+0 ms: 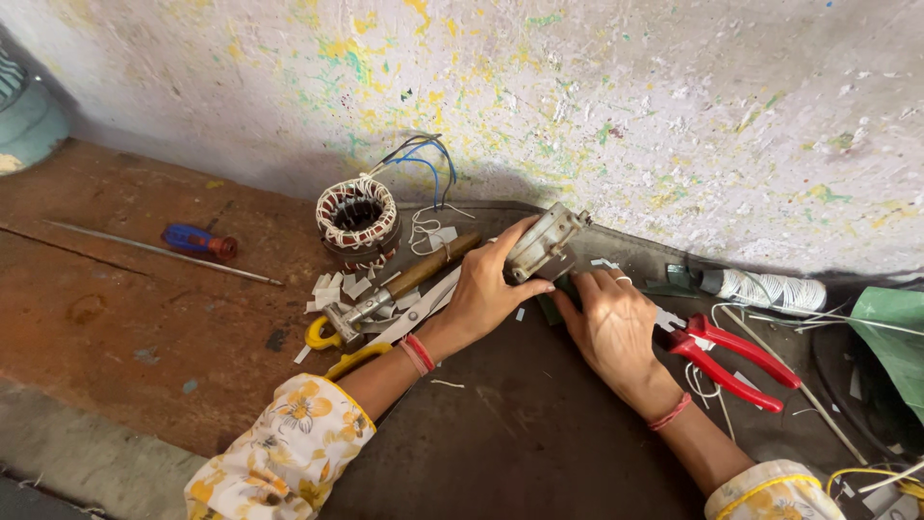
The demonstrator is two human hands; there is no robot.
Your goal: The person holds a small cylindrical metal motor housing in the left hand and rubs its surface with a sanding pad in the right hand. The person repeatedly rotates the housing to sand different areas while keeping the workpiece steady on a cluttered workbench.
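The left hand (486, 289) fingers wrap a grey metal tool (542, 243); the right hand (614, 323) fingers lie spread flat (red pliers (731, 358) just beside).

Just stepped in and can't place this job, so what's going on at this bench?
A person sits at a dark mat against a paint-flecked wall. Their left hand grips a grey metal device, and their right hand presses down just beside it. Red-handled pliers lie to the right, a hammer and a wound motor stator to the left, and a blue-handled screwdriver farther off.
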